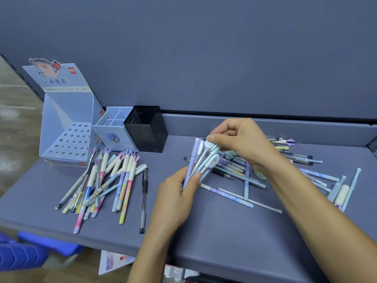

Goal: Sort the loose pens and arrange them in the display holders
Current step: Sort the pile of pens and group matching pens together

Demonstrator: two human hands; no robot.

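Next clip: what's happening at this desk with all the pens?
A person is sorting pens. The left hand grips a bundle of pens by the lower ends, while the right hand pinches the capped top of one. A gathered pile lies by the display box, blue divided holder and black mesh cup; none shows a pen. More loose pens lie scattered right.

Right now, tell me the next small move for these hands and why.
Probably seat the round-capped pen that the right hand pinches into the bundle the left hand grips: its cap sits above its matching neighbours, fanned apart.
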